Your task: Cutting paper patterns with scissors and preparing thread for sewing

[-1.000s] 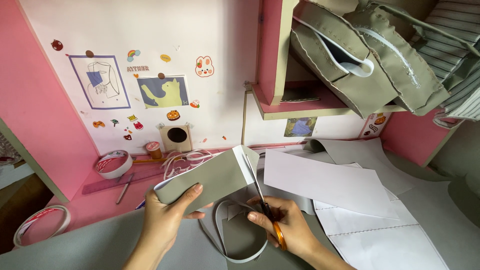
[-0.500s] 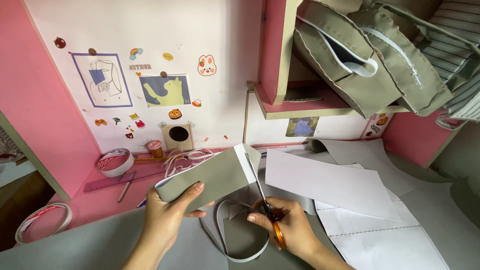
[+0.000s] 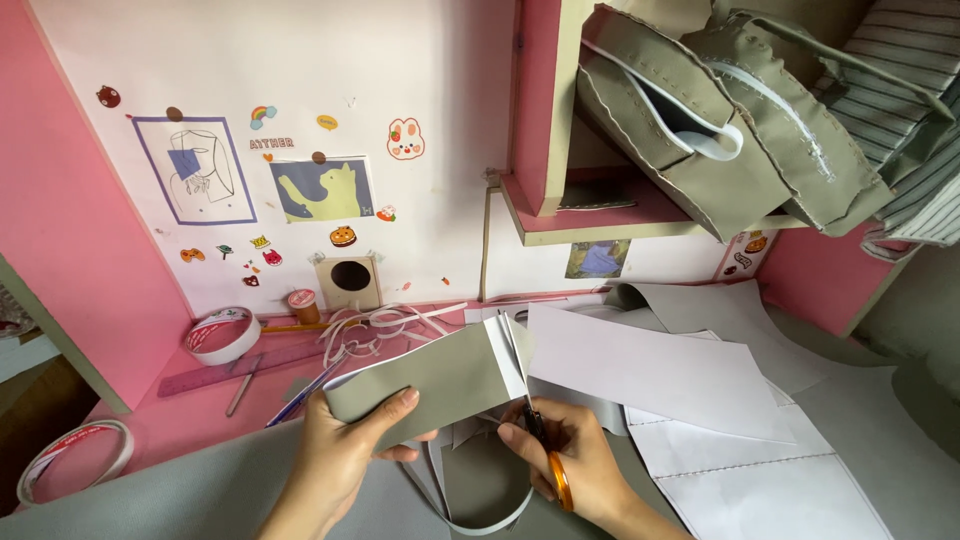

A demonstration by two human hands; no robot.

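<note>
My left hand (image 3: 340, 455) grips a folded piece of grey material with a white underside (image 3: 425, 380), held up above the desk. My right hand (image 3: 575, 460) holds orange-handled scissors (image 3: 545, 450). Their blades point up into the right end of the grey piece, where its layers fan apart. Below both hands lies a curved grey strip with a white edge (image 3: 480, 505).
White and grey sheets (image 3: 690, 385) cover the desk to the right. Tape rolls (image 3: 220, 335), a thread spool (image 3: 302, 305), a pink ruler (image 3: 235, 365) and white strips (image 3: 385, 325) lie on the pink ledge. Grey bags (image 3: 720, 130) hang off a shelf above.
The view has shifted slightly. The grey piece and the scissors sit almost as before, with the blades still at the piece's right end.
</note>
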